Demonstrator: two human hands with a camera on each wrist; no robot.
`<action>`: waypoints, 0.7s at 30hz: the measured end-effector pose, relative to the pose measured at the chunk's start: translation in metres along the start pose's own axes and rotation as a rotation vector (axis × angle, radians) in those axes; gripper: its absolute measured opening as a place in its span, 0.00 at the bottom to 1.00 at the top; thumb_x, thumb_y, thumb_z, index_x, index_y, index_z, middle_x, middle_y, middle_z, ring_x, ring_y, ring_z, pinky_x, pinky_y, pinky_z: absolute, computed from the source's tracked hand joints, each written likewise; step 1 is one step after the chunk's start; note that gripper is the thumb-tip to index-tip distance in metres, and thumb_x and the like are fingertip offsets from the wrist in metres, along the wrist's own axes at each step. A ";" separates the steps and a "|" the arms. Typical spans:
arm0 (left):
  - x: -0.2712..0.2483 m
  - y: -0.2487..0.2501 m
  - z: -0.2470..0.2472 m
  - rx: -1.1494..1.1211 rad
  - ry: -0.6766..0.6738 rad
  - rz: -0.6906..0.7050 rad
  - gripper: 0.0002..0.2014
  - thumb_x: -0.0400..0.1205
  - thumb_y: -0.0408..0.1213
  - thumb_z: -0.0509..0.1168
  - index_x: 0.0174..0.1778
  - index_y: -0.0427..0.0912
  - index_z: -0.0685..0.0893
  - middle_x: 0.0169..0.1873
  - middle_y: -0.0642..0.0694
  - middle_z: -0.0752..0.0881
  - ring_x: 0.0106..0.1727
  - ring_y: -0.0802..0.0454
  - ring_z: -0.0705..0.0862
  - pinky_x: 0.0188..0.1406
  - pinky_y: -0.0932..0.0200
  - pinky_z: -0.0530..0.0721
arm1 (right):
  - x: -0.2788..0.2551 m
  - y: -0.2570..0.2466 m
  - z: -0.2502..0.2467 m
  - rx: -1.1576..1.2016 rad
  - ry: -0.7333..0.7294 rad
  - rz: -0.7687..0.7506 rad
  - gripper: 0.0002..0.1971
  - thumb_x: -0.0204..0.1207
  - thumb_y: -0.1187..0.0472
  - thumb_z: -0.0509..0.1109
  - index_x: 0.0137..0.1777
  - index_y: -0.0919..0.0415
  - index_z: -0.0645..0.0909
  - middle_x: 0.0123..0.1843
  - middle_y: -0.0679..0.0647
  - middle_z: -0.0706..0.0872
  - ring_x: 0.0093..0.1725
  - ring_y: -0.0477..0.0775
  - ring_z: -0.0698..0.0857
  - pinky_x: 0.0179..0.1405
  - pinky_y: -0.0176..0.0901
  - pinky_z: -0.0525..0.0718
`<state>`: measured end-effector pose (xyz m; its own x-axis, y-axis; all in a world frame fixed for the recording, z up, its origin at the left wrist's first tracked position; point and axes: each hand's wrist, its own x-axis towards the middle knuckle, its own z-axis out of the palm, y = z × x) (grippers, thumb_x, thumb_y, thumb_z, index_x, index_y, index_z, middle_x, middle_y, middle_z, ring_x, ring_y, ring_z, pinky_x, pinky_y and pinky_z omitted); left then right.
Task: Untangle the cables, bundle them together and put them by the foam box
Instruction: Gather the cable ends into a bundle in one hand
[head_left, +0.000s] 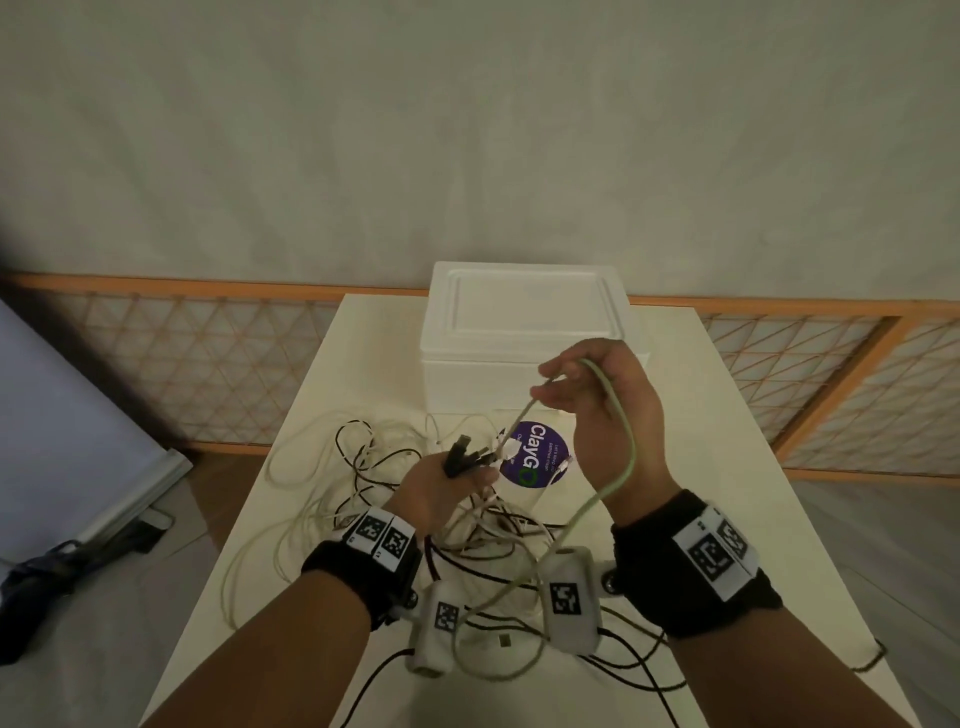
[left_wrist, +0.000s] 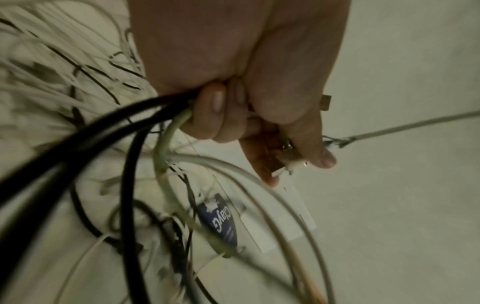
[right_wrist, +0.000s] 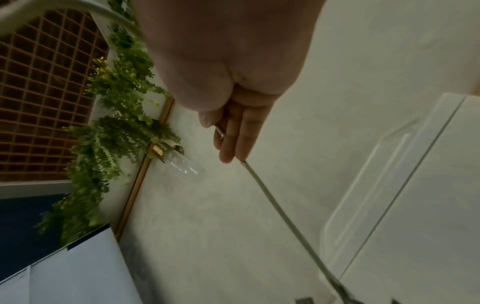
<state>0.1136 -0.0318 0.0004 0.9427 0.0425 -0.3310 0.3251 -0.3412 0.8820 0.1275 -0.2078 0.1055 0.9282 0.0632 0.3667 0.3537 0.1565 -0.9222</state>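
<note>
Left hand (head_left: 441, 483) fingers clamped on gathered black and white plug ends (head_left: 470, 454). Right hand (head_left: 597, 395) fingers pinched on thin grey-green cable (head_left: 621, 467). Recommended: draw slowly, keeping tension off loose tangle (head_left: 363, 493) on white surface (head_left: 649, 519).

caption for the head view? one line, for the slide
Left hand grips gathered cable ends while right hand pinches a pale green cable above the tangle, foam box behind.
</note>
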 end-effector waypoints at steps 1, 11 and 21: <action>0.003 -0.005 -0.003 0.046 0.000 -0.002 0.13 0.73 0.56 0.74 0.37 0.50 0.88 0.40 0.49 0.91 0.41 0.56 0.85 0.45 0.60 0.78 | -0.003 0.001 -0.001 -0.028 0.066 -0.029 0.20 0.80 0.77 0.55 0.43 0.50 0.79 0.41 0.54 0.86 0.38 0.59 0.88 0.47 0.51 0.88; -0.005 -0.036 -0.034 -0.670 0.383 -0.282 0.16 0.79 0.38 0.71 0.29 0.46 0.72 0.16 0.52 0.67 0.16 0.56 0.61 0.17 0.64 0.59 | -0.002 0.020 -0.111 -1.503 0.108 0.154 0.19 0.72 0.71 0.64 0.61 0.59 0.84 0.64 0.64 0.75 0.57 0.68 0.75 0.51 0.63 0.80; -0.059 0.029 -0.014 -0.992 0.111 0.022 0.28 0.83 0.55 0.58 0.20 0.45 0.62 0.19 0.45 0.65 0.21 0.51 0.64 0.23 0.60 0.66 | -0.040 -0.012 0.005 -0.889 -0.602 0.213 0.34 0.72 0.47 0.74 0.77 0.48 0.66 0.67 0.44 0.80 0.64 0.43 0.79 0.65 0.39 0.75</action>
<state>0.0679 -0.0307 0.0500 0.9346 0.1503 -0.3225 0.1755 0.5935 0.7855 0.0855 -0.2072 0.1031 0.8570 0.5141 -0.0344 0.3741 -0.6666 -0.6447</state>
